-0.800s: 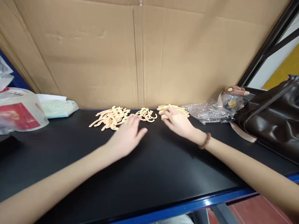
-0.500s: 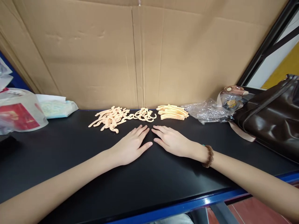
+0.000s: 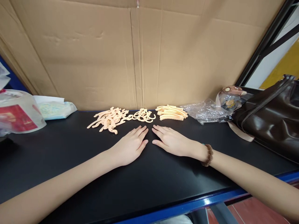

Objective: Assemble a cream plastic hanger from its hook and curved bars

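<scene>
My left hand (image 3: 130, 145) lies flat on the black tabletop (image 3: 149, 193), fingers stretched out and holding nothing. Facing it, my right hand (image 3: 173, 141) also rests flat and empty, a brown fuzzy band (image 3: 207, 155) round its wrist. Beyond my left hand is a loose pile of pale, curvy flat pieces (image 3: 109, 118). Several pale curled pieces (image 3: 143, 115) lie in the middle, just past the fingertips. Behind my right hand sits a stack of pale, nearly straight strips (image 3: 171, 112). Neither hand touches any of the piles.
A cardboard sheet (image 3: 93, 56) stands along the back. Crumpled clear plastic (image 3: 203, 112), a clear bottle (image 3: 229, 100) with a strap and a dark brown leather bag (image 3: 268, 118) are on the right. To the left are a plastic bag (image 3: 21, 112) and a soft white-and-blue pack (image 3: 57, 109).
My left thumb has drawn in slightly towards its fingers. The view has shifted a little; the piles stay as they were.
</scene>
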The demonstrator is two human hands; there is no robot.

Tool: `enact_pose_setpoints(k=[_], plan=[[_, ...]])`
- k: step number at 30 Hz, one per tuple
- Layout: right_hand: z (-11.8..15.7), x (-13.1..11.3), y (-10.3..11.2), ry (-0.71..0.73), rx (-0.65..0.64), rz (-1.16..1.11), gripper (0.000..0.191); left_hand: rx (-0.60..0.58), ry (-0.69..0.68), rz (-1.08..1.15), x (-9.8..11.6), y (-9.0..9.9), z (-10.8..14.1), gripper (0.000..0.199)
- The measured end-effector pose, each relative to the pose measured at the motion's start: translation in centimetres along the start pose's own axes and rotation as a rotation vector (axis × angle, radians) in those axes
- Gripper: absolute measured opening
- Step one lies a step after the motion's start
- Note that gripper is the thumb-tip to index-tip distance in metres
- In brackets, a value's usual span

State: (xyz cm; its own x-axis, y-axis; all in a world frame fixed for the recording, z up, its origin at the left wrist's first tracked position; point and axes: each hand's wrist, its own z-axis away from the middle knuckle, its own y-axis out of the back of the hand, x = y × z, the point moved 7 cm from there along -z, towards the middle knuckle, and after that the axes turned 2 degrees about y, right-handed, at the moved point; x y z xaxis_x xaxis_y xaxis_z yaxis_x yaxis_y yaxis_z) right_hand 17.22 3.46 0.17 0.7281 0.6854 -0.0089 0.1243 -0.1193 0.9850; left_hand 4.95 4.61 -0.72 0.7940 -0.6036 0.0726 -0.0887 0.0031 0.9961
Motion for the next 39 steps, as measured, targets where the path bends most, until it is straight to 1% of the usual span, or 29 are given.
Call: enact_pose_setpoints(k=[5,16,23,27,32,39], plan=[[0.01,-0.08,0.38,0.044,0.068,0.029,0.061,0.016,-0.007,0.008,-0.04,-0.06,0.03,0.057],[0.03,-0.08,0.4,0.059,0.094,0.04,0.059,0.062,-0.031,0.046,-0.06,0.16,0.0,0.055],[-0.02,-0.23,0.48,0.056,0.067,0.081,0.06,0.032,-0.015,0.02,-0.19,-0.06,0.03,0.058],[-0.04,-0.27,0.46,0.052,0.051,0.075,0.061,0.056,-0.035,0.03,-0.07,0.12,0.06,0.056],[-0.03,-0.18,0.64,0.052,0.069,0.047,0.059,0.067,-0.034,0.035,-0.04,0.26,0.13,0.055],[-0.09,-0.41,0.15,0.054,0.054,0.072,0.06,0.016,-0.009,0.002,0.03,0.18,0.07,0.058]])
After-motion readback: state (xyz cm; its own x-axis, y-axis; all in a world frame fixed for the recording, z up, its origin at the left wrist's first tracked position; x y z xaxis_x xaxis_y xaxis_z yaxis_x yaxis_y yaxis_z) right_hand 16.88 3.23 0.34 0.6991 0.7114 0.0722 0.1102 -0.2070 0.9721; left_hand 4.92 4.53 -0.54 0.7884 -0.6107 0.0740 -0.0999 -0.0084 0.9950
